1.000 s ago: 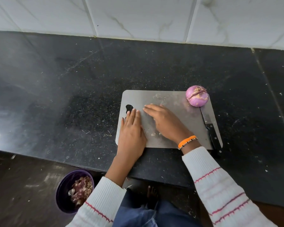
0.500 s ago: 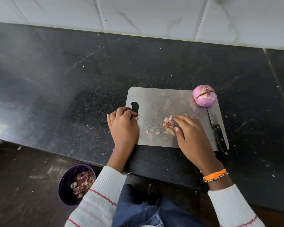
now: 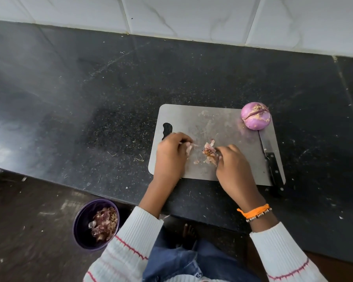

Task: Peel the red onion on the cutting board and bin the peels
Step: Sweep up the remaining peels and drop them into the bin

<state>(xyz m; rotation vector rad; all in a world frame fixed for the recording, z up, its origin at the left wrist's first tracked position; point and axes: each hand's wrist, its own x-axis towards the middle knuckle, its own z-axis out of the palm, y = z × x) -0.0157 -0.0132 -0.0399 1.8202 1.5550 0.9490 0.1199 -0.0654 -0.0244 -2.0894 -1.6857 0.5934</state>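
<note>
The peeling looks done; peels are now being gathered for binning. The red onion [image 3: 255, 116], bare and pink, sits at the far right corner of the cutting board [image 3: 194, 117], touching the knife [image 3: 268, 151]. The left hand [image 3: 170, 152] is curled over the board's near left part, a pale peel scrap pinched in its grip. The right hand [image 3: 231, 161] is bent, fingertips closed on the peel pile [image 3: 209, 151]. Next, the scraps must be lifted together and carried down to the purple bin [image 3: 81, 220] on the floor, left of the table [image 3: 90, 98].
</note>
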